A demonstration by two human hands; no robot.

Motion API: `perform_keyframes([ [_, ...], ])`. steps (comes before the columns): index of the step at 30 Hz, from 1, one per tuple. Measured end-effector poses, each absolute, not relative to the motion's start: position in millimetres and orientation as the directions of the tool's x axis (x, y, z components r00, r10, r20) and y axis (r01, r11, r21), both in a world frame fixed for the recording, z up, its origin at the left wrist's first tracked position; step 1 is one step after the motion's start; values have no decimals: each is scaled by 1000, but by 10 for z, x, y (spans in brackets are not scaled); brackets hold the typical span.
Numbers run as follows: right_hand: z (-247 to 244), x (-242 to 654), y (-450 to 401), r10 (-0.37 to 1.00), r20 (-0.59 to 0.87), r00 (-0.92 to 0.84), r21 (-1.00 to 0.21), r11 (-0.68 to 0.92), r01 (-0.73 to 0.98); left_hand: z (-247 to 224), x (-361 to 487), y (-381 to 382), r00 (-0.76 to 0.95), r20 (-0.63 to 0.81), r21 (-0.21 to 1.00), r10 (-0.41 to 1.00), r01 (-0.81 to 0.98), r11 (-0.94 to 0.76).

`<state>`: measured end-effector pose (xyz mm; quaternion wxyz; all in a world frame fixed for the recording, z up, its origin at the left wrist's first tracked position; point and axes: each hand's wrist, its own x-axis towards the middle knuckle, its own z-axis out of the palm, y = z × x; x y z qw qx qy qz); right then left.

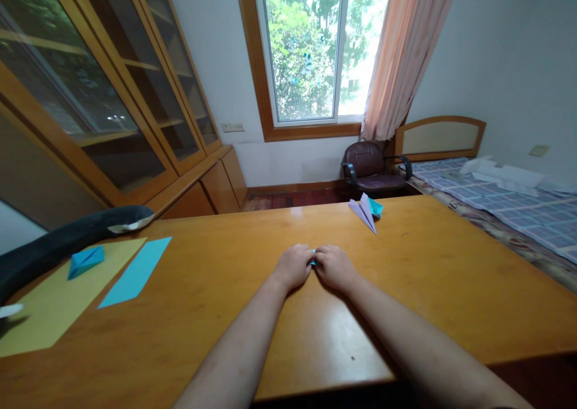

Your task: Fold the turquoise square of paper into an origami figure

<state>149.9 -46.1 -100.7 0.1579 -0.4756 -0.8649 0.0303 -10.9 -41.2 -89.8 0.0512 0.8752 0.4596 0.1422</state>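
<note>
Both hands meet near the middle of the wooden table (216,277), close together. Between them shows a small piece of blue paper (313,257), mostly covered by the fingers. My left hand (294,266) is closed on its left side, fingers curled. My right hand (334,267) is closed on its right side, fingers bent over the paper. How the hidden part of the paper is folded cannot be seen.
A purple paper plane (364,212) and a folded teal paper (375,208) lie at the far edge. At left are a yellow sheet (58,301), a folded blue paper (85,261), a blue strip (137,272) and a dark curved object (72,232). Beyond stands a chair (369,166).
</note>
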Motion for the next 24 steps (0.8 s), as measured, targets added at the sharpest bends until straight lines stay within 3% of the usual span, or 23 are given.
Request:
perform_keyframes([
  [14, -993, 1652, -376, 788, 227, -573, -356, 615, 704, -964, -282, -295, 535, 148, 397, 832, 738, -545],
  [19, -965, 1692, -358, 806, 206, -556, -385, 589, 711, -998, -289, -268, 519, 138, 450, 843, 726, -521],
  [24, -1027, 1732, -269, 849, 172, -500, -490, 514, 704, -1025, -291, -246, 502, 153, 472, 851, 719, -509],
])
